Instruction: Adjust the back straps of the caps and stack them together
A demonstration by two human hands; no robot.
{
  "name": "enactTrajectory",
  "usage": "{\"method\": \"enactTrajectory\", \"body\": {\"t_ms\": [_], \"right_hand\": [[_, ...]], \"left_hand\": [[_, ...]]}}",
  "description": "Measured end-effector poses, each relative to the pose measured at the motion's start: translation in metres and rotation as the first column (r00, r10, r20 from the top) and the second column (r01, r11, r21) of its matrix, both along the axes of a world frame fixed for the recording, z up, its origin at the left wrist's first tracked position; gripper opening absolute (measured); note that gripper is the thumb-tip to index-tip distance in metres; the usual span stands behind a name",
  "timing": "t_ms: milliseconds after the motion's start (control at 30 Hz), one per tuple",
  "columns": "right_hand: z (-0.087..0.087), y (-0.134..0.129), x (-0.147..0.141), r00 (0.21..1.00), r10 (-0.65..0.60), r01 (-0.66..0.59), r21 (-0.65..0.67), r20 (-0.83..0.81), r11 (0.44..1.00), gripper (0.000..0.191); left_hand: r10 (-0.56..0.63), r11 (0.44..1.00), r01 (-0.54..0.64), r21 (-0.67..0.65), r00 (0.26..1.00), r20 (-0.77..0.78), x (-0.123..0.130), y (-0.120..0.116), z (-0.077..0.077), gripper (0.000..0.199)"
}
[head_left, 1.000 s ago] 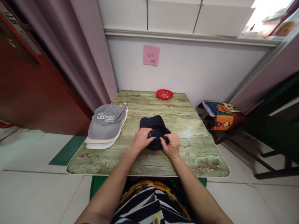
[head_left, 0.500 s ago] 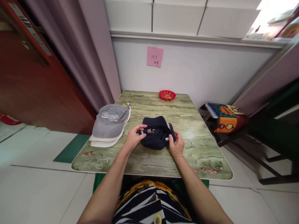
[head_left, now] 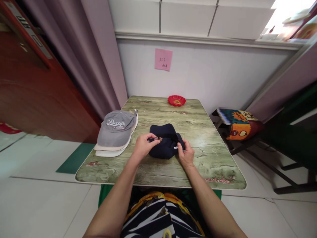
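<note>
1. We see the navy cap (head_left: 162, 152) on the near half of the table (head_left: 213, 162), its brim pointing toward the wall (head_left: 210, 69).
2. Our left hand (head_left: 144, 146) pinches the cap's left side by a small metal piece (head_left: 159, 138), thumb and forefinger nearly meeting; they hide part of it.
3. Our right hand (head_left: 186, 154) has its thumb and fingers closed on the cap's right edge, beside a white tag (head_left: 175, 147).
4. To our left, a grey cap (head_left: 116, 127) tops a stack with paler brims beneath, taking up the table's left edge.
5. We find a red dish (head_left: 176, 100) near the far edge, below a pink note (head_left: 163, 59).
6. Off the table's right side, we notice a patterned cloth (head_left: 239, 124).
</note>
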State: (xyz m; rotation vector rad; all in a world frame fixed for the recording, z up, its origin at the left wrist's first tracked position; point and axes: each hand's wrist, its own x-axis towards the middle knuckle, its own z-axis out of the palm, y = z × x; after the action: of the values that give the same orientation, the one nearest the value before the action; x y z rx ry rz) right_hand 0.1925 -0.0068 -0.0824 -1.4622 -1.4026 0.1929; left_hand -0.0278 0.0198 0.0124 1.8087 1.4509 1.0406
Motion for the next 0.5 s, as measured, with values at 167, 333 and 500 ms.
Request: {"method": "enactTrajectory", "body": {"t_ms": [167, 333, 500], "right_hand": [[-0.002, 0.001, -0.001, 0.999, 0.018, -0.019, 0.041, 0.044, 0.999, 0.034], [-0.002, 0.002, -0.003, 0.994, 0.060, -0.058, 0.021, -0.089, 0.998, 0.034], [0.040, 0.008, -0.008, 0.872, 0.217, -0.270, -0.062, -0.438, 0.961, 0.030]], "left_hand": [[-0.029, 0.992, 0.043, 0.120, 0.992, -0.121, 0.014, 0.016, 0.012, 0.013], [-0.064, 0.991, 0.075, 0.111, 0.993, -0.102, 0.016, 0.020, 0.009, 0.012], [-0.089, 0.995, 0.094, -0.022, 0.980, 0.180, 0.006, 0.001, -0.001, 0.011]]}}
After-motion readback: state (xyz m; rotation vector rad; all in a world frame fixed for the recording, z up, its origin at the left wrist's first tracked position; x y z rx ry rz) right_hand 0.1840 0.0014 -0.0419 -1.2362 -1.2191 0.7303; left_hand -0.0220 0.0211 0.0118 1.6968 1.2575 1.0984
